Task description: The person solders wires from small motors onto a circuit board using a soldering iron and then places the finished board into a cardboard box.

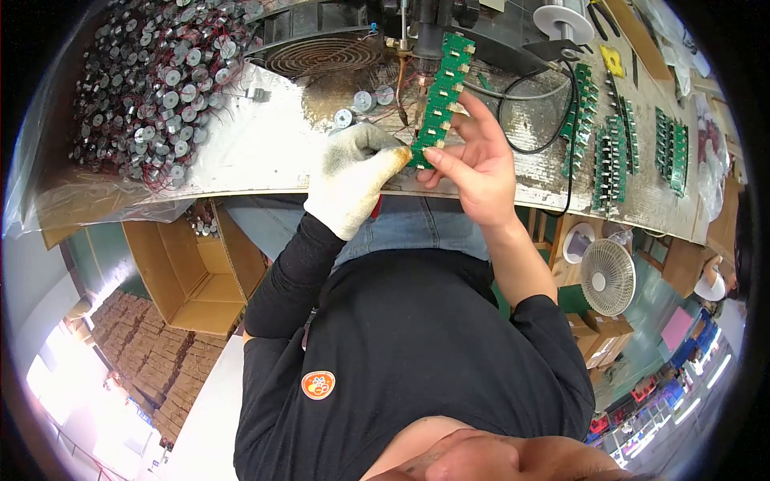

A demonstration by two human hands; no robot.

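A long green circuit board strip (443,98) with small pale connectors along one edge is held up over the table's near edge, tilted. My right hand (484,172), bare, grips its lower part between thumb and fingers. My left hand (346,178), in a white glove stained at the fingertips, pinches at the strip's bottom end; whether a wire is also between those fingers is hidden. Just beyond the hands a copper-coloured soldering tip (403,88) hangs from an upright rod. A few small round motors (364,101) lie near the gloved hand.
A big heap of wired motors (172,88) covers the table's left. More circuit board strips (611,164) lie in rows on the right, beside a black cable (573,120). A fan housing with a spiral grille (321,56) and a white spool (563,22) stand at the back.
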